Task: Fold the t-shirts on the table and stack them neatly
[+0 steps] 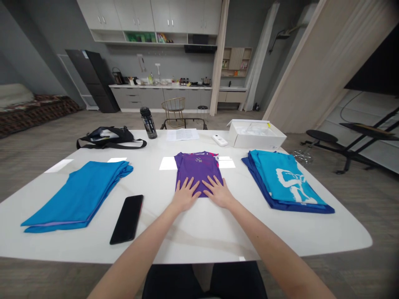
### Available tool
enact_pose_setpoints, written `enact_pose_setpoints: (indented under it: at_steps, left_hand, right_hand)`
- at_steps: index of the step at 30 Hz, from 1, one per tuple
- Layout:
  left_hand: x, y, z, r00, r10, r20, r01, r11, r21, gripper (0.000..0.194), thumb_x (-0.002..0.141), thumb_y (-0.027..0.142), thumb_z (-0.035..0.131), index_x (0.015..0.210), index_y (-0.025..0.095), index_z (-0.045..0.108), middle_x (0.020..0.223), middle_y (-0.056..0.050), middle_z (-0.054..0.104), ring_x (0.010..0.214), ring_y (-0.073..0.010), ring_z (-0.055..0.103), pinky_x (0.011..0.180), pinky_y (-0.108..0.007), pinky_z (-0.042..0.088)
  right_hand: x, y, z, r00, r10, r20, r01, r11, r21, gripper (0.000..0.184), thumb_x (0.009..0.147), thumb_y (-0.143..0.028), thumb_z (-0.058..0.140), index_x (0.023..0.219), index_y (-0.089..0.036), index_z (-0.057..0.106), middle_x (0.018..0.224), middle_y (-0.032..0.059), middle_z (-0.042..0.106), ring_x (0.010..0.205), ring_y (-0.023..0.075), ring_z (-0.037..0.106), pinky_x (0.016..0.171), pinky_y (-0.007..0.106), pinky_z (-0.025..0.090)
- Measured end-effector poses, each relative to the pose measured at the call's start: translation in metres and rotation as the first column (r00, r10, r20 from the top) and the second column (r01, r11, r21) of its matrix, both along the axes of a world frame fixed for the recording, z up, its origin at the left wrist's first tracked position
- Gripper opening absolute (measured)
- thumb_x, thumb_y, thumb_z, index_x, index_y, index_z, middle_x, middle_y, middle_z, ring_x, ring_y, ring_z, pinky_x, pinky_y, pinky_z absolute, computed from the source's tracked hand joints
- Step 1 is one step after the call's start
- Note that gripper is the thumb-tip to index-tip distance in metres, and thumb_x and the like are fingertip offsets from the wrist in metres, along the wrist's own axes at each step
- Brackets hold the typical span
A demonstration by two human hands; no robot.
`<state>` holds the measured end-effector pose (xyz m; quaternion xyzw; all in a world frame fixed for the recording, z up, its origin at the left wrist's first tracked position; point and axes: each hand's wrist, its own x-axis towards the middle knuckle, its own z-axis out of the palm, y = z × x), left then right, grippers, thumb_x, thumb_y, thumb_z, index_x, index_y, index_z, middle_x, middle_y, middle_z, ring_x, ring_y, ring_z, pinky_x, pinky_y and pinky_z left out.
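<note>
A purple T-shirt (199, 168), folded into a compact shape with a small grey logo near its collar, lies flat on the white table (199, 232). Both palms rest on its near part. My left hand (186, 195) is spread over the near left corner, and my right hand (219, 192) over the near right corner, fingers apart and pointing away from me. Folded blue garments (81, 191) lie to the left. On the right is a stack of folded clothes, a bright blue T-shirt (264, 178) with a white print over darker blue fabric (264, 195).
A black phone (127, 219) lies left of my forearm. Along the far side are a black bag (107, 136), a dark bottle (148, 123), paper sheets (182, 134), a small white device (220, 140) and an open white box (257, 139). Chairs stand beyond the table.
</note>
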<state>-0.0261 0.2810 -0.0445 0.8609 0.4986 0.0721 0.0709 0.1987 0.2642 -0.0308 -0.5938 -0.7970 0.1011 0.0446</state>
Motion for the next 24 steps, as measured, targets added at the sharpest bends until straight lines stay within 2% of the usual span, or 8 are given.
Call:
enact_pose_setpoints:
  at_steps: [7, 11, 13, 15, 17, 19, 21, 24]
  left_hand:
    - [-0.021, -0.045, 0.013, 0.996, -0.09, 0.018, 0.09, 0.995, -0.046, 0.059, 0.102, 0.063, 0.029, 0.157, 0.041, 0.033, 0.168, -0.006, 0.023, 0.156, -0.0365, 0.015, 0.122, -0.065, 0.013]
    - [-0.033, -0.075, 0.014, 0.995, -0.099, 0.03, 0.101, 0.992, -0.079, 0.059, 0.102, 0.062, 0.033, 0.157, 0.039, 0.036, 0.168, -0.007, 0.024, 0.155, -0.0381, 0.017, 0.121, -0.063, 0.02]
    - [-0.04, -0.087, 0.016, 0.995, -0.086, 0.046, 0.091, 0.991, -0.099, 0.06, 0.101, 0.061, 0.037, 0.155, 0.034, 0.043, 0.166, -0.009, 0.03, 0.153, -0.0374, 0.025, 0.12, -0.059, 0.027]
    - [-0.047, -0.089, 0.023, 0.994, -0.069, 0.08, 0.077, 0.991, -0.11, 0.057, 0.102, 0.058, 0.039, 0.148, 0.028, 0.054, 0.158, -0.011, 0.044, 0.146, -0.0336, 0.041, 0.117, -0.052, 0.036]
    - [-0.054, -0.076, 0.032, 0.989, -0.036, 0.14, 0.048, 0.995, -0.084, 0.05, 0.103, 0.051, 0.04, 0.137, 0.025, 0.064, 0.144, -0.01, 0.061, 0.134, -0.0287, 0.056, 0.113, -0.045, 0.043]
    - [-0.058, -0.049, 0.04, 0.973, 0.011, 0.229, -0.004, 1.0, -0.03, 0.042, 0.102, 0.043, 0.043, 0.13, 0.024, 0.067, 0.133, -0.008, 0.068, 0.123, -0.0262, 0.063, 0.109, -0.041, 0.047]
    - [-0.059, -0.01, 0.043, 0.941, 0.055, 0.333, -0.06, 0.998, 0.005, 0.039, 0.098, 0.036, 0.048, 0.13, 0.022, 0.066, 0.133, -0.009, 0.067, 0.123, -0.0263, 0.062, 0.11, -0.04, 0.045]
    - [-0.053, 0.056, 0.039, 0.897, 0.21, 0.389, -0.198, 0.978, -0.071, 0.05, 0.091, 0.033, 0.057, 0.138, 0.016, 0.057, 0.139, -0.015, 0.061, 0.128, -0.0294, 0.059, 0.111, -0.042, 0.044]
  right_hand:
    - [0.014, -0.046, 0.012, 0.993, 0.094, -0.077, -0.099, 0.993, -0.061, 0.056, 0.105, -0.062, 0.023, 0.157, -0.044, 0.034, 0.169, 0.0004, 0.021, 0.157, 0.0312, 0.012, 0.12, 0.067, 0.002]
    - [0.026, -0.075, 0.017, 0.979, 0.117, -0.169, -0.132, 0.987, -0.087, 0.054, 0.105, -0.06, 0.027, 0.156, -0.043, 0.037, 0.168, 0.001, 0.024, 0.157, 0.0292, 0.014, 0.122, 0.064, 0.001]
    - [0.033, -0.084, 0.018, 0.962, 0.112, -0.248, -0.143, 0.984, -0.107, 0.051, 0.106, -0.057, 0.03, 0.151, -0.041, 0.048, 0.165, 0.0017, 0.031, 0.155, 0.0286, 0.021, 0.123, 0.063, 0.004]
    - [0.039, -0.086, 0.019, 0.934, 0.075, -0.349, -0.116, 0.989, -0.097, 0.046, 0.105, -0.054, 0.036, 0.136, -0.037, 0.065, 0.157, 0.0036, 0.047, 0.149, 0.0282, 0.037, 0.123, 0.06, 0.012]
    - [0.044, -0.078, 0.019, 0.888, -0.006, -0.46, -0.01, 0.999, -0.031, 0.04, 0.102, -0.051, 0.045, 0.116, -0.03, 0.076, 0.138, 0.0064, 0.066, 0.133, 0.0268, 0.056, 0.119, 0.052, 0.03]
    - [0.048, -0.058, 0.019, 0.835, -0.112, -0.539, 0.165, 0.985, 0.052, 0.034, 0.098, -0.047, 0.053, 0.106, -0.025, 0.077, 0.119, 0.0079, 0.074, 0.114, 0.0254, 0.065, 0.106, 0.043, 0.045]
    - [0.051, -0.027, 0.019, 0.804, -0.227, -0.55, 0.326, 0.941, 0.088, 0.034, 0.094, -0.046, 0.057, 0.111, -0.023, 0.074, 0.113, 0.009, 0.073, 0.104, 0.0256, 0.067, 0.095, 0.039, 0.05]
    - [0.054, 0.031, 0.018, 0.782, -0.417, -0.463, 0.466, 0.885, -0.009, 0.059, 0.088, -0.053, 0.064, 0.134, -0.016, 0.062, 0.118, 0.014, 0.069, 0.107, 0.028, 0.065, 0.092, 0.039, 0.051]
